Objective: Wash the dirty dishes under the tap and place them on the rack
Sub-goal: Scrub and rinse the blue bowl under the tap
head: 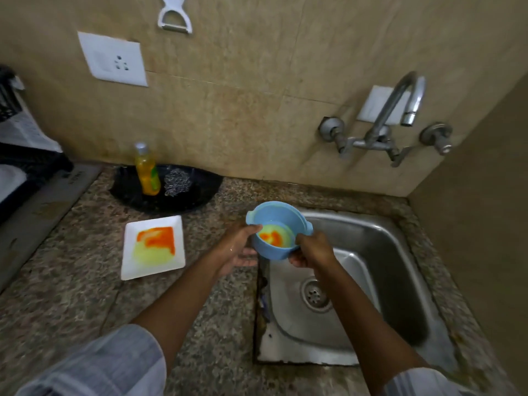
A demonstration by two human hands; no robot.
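A light blue bowl (275, 221) with orange and pale yellow smears inside is held above the sink's left rim, tilted toward me. My left hand (238, 247) grips its left rim with the thumb over the edge. My right hand (313, 251) grips the right side and supports it from below. A white square plate (153, 248) smeared orange and yellow lies flat on the granite counter to the left. The tap (408, 101) projects from the wall above the steel sink (380, 252); no water runs. A dark rack (17, 164) shows at the far left edge.
A yellow dish soap bottle (147, 170) and a steel scrubber (177, 182) sit on a black round tray (200, 195) by the wall. A wall socket (114, 60) and a hanging white peeler (174, 17) are above. The sink drain (314, 294) is uncovered.
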